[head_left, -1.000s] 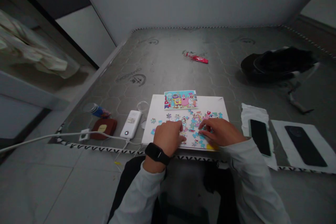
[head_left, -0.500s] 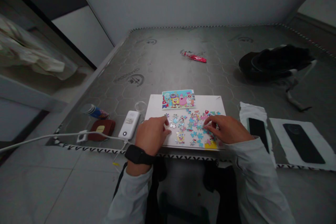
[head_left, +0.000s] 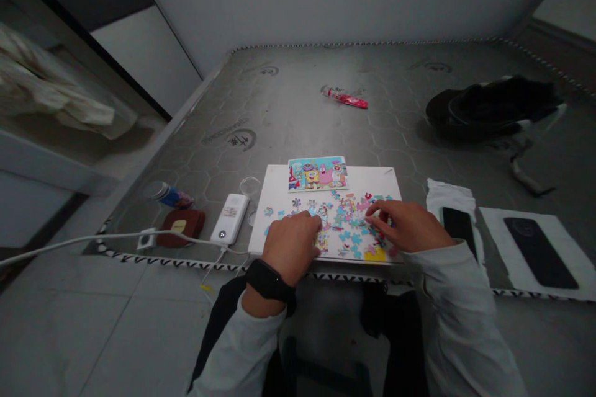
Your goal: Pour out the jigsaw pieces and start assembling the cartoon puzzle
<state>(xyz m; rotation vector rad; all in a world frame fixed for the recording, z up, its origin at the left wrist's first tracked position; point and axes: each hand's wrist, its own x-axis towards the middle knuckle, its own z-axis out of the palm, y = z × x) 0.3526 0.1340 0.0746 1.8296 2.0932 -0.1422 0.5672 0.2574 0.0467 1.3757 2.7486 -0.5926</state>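
Many small jigsaw puzzle pieces [head_left: 356,239] lie scattered over a white board [head_left: 272,183]. My left hand [head_left: 293,242] is over the board's left half, fingers curled downward by a cluster of pieces; whatever is under its fingertips is hidden. To the right, my right hand [head_left: 407,223] has thumb and forefinger pinched low over the pieces, with what looks like a small pale puzzle piece between them. A cartoon picture card [head_left: 318,175] lies at the board's back edge. Some yellow pieces [head_left: 374,254] sit near the front edge.
Left of the board are a white power bank [head_left: 230,218] with a cable, a brown case [head_left: 181,226] and a lying jar [head_left: 172,195]. A red packet [head_left: 347,98] lies behind. On the right are a dark phone [head_left: 457,228], a white box [head_left: 542,251] and a black cap [head_left: 488,111].
My left hand has moved right across the board, uncovering pieces on its left side. My right hand has shifted only slightly, still pinched above the pieces.
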